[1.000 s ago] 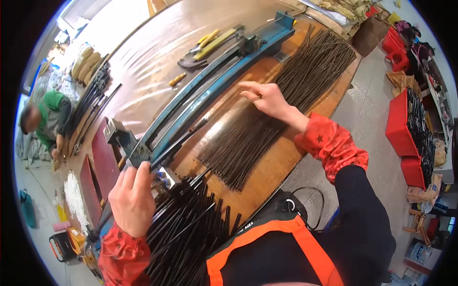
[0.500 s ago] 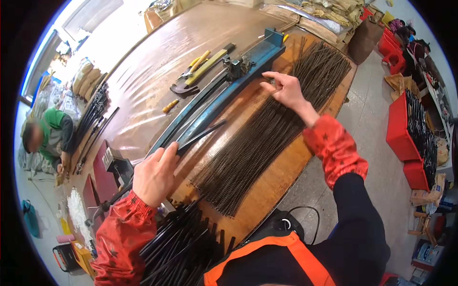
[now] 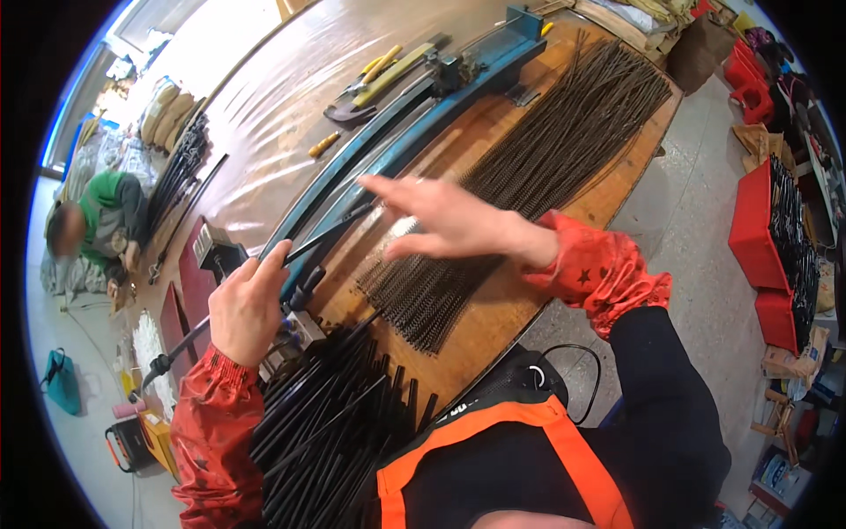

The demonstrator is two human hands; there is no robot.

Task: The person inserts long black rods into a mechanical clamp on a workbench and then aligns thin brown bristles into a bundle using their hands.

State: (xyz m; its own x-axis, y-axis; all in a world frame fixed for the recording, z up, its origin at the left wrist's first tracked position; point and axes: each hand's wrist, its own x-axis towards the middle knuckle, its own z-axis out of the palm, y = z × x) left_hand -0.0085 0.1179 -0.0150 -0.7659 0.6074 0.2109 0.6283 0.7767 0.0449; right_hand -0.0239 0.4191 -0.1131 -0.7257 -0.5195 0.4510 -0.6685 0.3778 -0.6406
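Observation:
My left hand (image 3: pixel 245 313) is closed around a slim black rod (image 3: pixel 330 231), which slants up and to the right past my fingers. Its other end, with a dark fitting (image 3: pixel 159 365), sticks out beyond my wrist on the left. My right hand (image 3: pixel 449 216) hovers beside the rod's far tip, fingers stretched and thumb apart, with nothing visible in it. Behind both hands runs a long blue metal rail (image 3: pixel 414 148) with a small clamp-like block (image 3: pixel 451 75) on it. Under my right hand lies a wide bundle of long, thin coiled springs (image 3: pixel 538 150).
Many black tubes (image 3: pixel 330 423) are heaped at the near table edge. A hammer (image 3: pixel 352 112), pliers (image 3: pixel 379 66) and a yellow-handled tool (image 3: pixel 324 145) lie beyond the rail. Red bins (image 3: pixel 749 229) stand on the floor at right. Another person (image 3: pixel 106 220) sits at far left.
My right hand has come from the rail's far part back toward me and left, to the rod's tip, its fingers straightening. My left hand has shifted left with the rod.

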